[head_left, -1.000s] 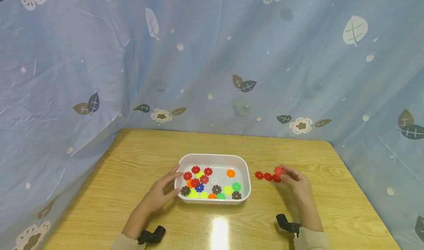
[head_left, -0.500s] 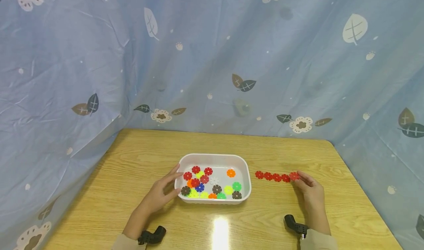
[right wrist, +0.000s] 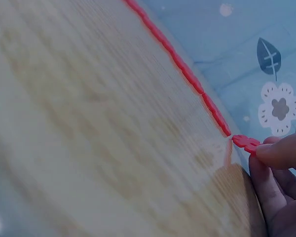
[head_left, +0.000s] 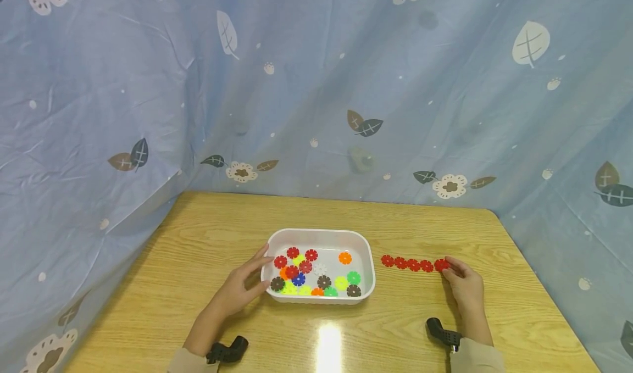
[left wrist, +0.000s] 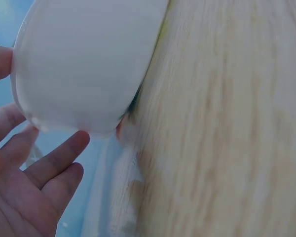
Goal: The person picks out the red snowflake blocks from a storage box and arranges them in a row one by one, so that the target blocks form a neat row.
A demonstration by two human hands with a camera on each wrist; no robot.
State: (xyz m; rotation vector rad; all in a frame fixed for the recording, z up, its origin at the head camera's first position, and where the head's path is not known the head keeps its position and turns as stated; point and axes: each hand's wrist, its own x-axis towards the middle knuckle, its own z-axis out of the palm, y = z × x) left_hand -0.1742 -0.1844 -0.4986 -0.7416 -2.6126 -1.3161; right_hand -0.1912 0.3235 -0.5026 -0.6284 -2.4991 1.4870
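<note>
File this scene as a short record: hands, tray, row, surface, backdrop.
Left hand: touches the left end of the white tray
Right hand: pinches a red disc at the row's right end
Tray contents: notched discs in red, orange, yellow, green, blue, white, dark brown
Row: four red discs lying right of the tray
Surface: wood-grain table
Backdrop: blue cloth with leaves and flowers

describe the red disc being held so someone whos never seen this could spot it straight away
On the wooden table, find the white tray, then the row of red discs to its right. The held disc is at the row's right end, the only one pinched in the person's right grip.
</note>
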